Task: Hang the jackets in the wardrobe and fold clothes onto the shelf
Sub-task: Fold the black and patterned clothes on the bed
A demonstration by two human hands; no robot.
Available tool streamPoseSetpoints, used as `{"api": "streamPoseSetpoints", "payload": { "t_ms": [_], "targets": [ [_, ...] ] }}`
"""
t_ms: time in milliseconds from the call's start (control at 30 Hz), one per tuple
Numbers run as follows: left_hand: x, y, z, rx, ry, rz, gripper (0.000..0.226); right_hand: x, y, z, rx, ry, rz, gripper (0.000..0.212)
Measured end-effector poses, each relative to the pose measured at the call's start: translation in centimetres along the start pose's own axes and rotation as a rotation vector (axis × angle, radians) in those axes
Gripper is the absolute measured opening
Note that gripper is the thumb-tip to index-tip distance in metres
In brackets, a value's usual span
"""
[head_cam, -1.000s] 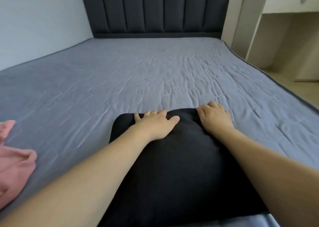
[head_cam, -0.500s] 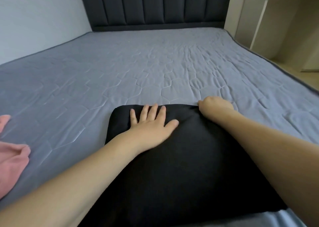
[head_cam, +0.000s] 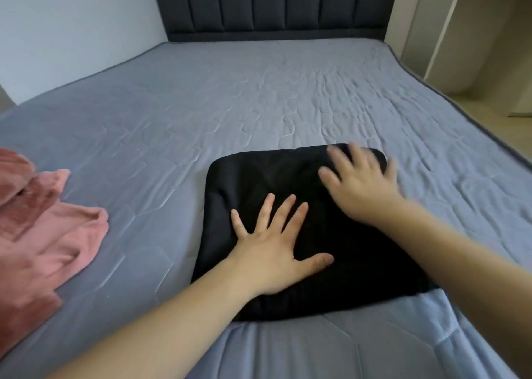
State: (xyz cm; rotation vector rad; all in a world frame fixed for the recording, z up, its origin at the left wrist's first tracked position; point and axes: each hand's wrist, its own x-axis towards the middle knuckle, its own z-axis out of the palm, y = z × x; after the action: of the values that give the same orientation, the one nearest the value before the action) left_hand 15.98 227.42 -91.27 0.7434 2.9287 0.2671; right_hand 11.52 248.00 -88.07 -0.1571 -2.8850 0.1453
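Observation:
A black garment (head_cam: 253,182), folded into a rough square, lies flat on the grey-blue bed (head_cam: 230,96). My left hand (head_cam: 276,246) presses on its middle with the fingers spread straight. My right hand (head_cam: 359,182) is over the garment's far right corner, fingers spread and blurred by motion. A crumpled pink garment (head_cam: 43,229) lies at the left edge of the bed, apart from both hands.
A dark padded headboard (head_cam: 273,4) stands at the far end. A pale wall (head_cam: 72,27) runs along the left side. Beige furniture (head_cam: 475,33) and a strip of wooden floor are to the right of the bed.
My left hand slid back toward me to the garment's middle. My right hand opened from a curled grip at the far edge and now sweeps flat over the corner. The view shifted, showing more pink garment.

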Motion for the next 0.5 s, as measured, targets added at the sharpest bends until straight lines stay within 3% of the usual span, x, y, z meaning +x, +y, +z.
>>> {"api": "streamPoseSetpoints", "payload": {
  "t_ms": [67, 133, 333, 500],
  "targets": [
    [-0.2, 0.5, -0.3, 0.025, -0.004, -0.006, 0.106, -3.7, 0.8, 1.0, 0.030, -0.207, 0.010, 0.069],
    [-0.8, 0.4, -0.7, 0.030, -0.014, -0.037, 0.106, -4.0, 1.8, 1.4, 0.062, -0.283, 0.070, 0.063],
    [-4.8, -4.5, -1.5, 0.013, -0.051, -0.282, 0.114, -3.8, 2.0, 1.5, 0.199, -0.209, 0.178, 0.072],
    [-3.3, -4.3, -2.6, -0.315, -0.079, -0.499, 0.116, -3.1, 1.8, 1.0, 0.239, -0.234, 0.403, 0.080]
  ]
}}
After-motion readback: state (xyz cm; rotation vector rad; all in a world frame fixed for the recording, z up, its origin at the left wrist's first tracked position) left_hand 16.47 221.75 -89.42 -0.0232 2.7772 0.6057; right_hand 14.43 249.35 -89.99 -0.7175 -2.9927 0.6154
